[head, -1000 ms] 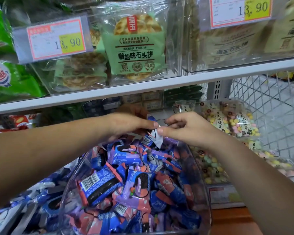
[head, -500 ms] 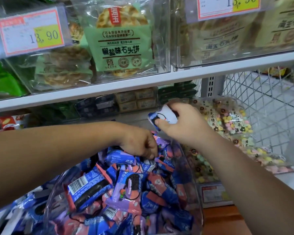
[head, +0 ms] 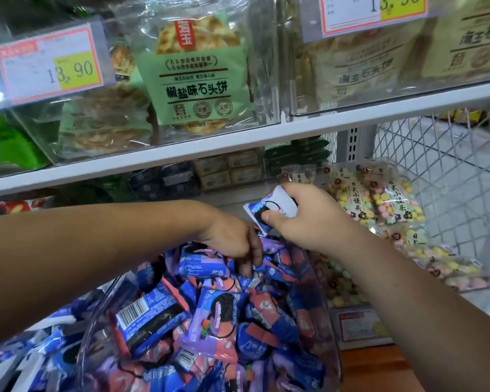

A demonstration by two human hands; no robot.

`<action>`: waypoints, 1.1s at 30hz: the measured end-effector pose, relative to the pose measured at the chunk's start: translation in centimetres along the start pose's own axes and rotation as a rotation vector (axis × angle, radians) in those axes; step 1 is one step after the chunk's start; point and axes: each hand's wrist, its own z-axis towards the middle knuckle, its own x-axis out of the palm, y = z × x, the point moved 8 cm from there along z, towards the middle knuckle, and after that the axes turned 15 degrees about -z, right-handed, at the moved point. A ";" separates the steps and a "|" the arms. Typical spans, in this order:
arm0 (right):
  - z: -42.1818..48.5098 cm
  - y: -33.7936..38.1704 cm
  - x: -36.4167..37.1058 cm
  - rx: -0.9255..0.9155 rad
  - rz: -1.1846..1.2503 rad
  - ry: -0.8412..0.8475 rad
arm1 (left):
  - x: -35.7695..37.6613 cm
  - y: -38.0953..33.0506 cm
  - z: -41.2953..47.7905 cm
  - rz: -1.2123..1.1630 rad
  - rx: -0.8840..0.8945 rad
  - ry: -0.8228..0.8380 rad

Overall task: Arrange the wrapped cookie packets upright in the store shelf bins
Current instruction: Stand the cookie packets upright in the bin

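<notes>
A clear plastic bin (head: 327, 304) on the lower shelf is heaped with several blue, purple and pink wrapped cookie packets (head: 215, 315) lying every which way. My right hand (head: 309, 219) holds a blue-and-white cookie packet (head: 272, 209) above the far end of the bin, thumb pressed on its front. My left hand (head: 232, 239) reaches down into the pile at the back of the bin, its fingertips buried among packets; whether it grips one is hidden.
A white shelf board (head: 238, 142) runs just above my hands, carrying clear bins of flat biscuit bags (head: 193, 72) and price tags. To the right lies a bin of pastel candy bags (head: 379, 205). A wire mesh panel (head: 450, 171) closes the right side.
My right hand pulled the blue-and-white packet up and away from my left hand and holds it higher. My left hand dropped into the pile at the back of the bin.
</notes>
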 end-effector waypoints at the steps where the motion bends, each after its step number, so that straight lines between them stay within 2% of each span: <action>1: 0.0 0.0 0.0 -0.004 -0.007 0.000 | -0.5 0.1 -0.4 -0.029 0.005 -0.023; 8: 0.2 0.3 0.1 -0.006 -0.084 0.021 | -4.1 0.6 -5.5 -0.376 0.198 -0.202; 12: 0.2 0.4 0.1 0.007 -0.132 0.025 | -6.6 0.8 -8.9 -0.422 0.354 -0.492; 15: 0.1 1.0 -0.1 0.002 -0.175 0.022 | -6.9 1.0 -10.4 -0.331 0.357 -0.623; 17: 0.1 1.9 -0.2 -0.004 -0.180 0.049 | -6.2 1.5 -10.7 -0.358 0.351 -0.604; 21: 0.0 4.4 0.0 -0.051 -0.074 0.117 | -4.8 2.8 -12.5 -0.584 0.421 -0.540; 28: -1.6 10.9 3.8 0.063 0.514 0.372 | -2.7 5.8 -17.1 -1.058 0.492 -0.458; 33: -2.0 16.2 5.6 0.053 0.571 0.435 | -3.3 8.4 -22.7 -1.081 0.468 -0.524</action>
